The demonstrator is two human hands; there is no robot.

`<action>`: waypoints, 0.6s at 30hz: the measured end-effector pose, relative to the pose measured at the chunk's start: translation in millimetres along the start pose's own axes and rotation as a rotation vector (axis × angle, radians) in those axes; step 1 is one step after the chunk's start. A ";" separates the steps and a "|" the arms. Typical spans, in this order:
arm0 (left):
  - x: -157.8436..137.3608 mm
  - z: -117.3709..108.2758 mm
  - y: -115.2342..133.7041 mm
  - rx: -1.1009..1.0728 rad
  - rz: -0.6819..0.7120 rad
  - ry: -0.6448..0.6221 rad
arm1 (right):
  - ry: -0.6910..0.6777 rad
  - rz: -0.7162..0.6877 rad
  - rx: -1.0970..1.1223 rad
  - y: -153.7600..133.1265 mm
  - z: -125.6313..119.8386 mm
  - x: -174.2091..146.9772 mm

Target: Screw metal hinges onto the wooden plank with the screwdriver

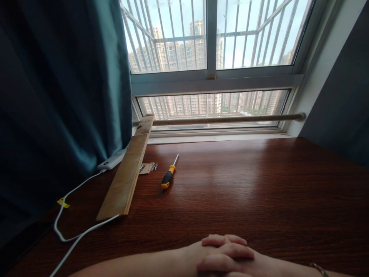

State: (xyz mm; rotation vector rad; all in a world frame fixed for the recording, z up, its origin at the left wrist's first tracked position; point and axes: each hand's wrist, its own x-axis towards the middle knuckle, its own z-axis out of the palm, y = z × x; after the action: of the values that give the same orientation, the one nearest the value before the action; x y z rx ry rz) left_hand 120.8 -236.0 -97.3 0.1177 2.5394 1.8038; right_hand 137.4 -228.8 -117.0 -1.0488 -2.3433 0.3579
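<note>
At the bottom edge of the head view, my left hand [194,252] and my right hand [258,259] are clasped, fingers interlaced and closed around each other. No tool or object shows in them; their lower parts are cut off by the frame. Beyond them, apart from both, a screwdriver [168,177] with a black and yellow handle lies on the dark wood tabletop [230,200], its shaft pointing toward the window. Left of it are several small screws [155,167] beside a flat brown piece [146,168], partly hidden by a long wooden board [127,173].
The board's far end rests by a horizontal rail [225,120] before the barred window. A white power strip-like block [112,160] with a white cable [59,221] lies at left, under a blue curtain [86,77]. A yellow tag [63,202] is near the cable.
</note>
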 end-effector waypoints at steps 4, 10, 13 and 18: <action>1.6 -0.4 2.6 0.053 -0.032 0.018 | -0.046 0.039 0.177 -1.8 -3.4 -1.9; -3.4 0.5 -0.8 -0.011 -0.054 -0.095 | -0.163 0.060 0.303 0.0 -8.3 -3.3; 4.6 -3.7 -12.9 -0.012 0.018 -0.155 | -0.212 0.014 0.296 3.2 -11.8 -2.4; 73.8 3.1 -24.1 -0.120 0.731 -0.861 | -0.258 -0.121 0.215 -2.3 -20.8 1.8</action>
State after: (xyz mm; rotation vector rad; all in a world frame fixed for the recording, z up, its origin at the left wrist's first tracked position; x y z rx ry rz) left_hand 46.4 -235.4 -119.3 1.5823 1.8328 1.5073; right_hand 147.0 -228.6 -98.3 -0.7946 -2.5099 0.7182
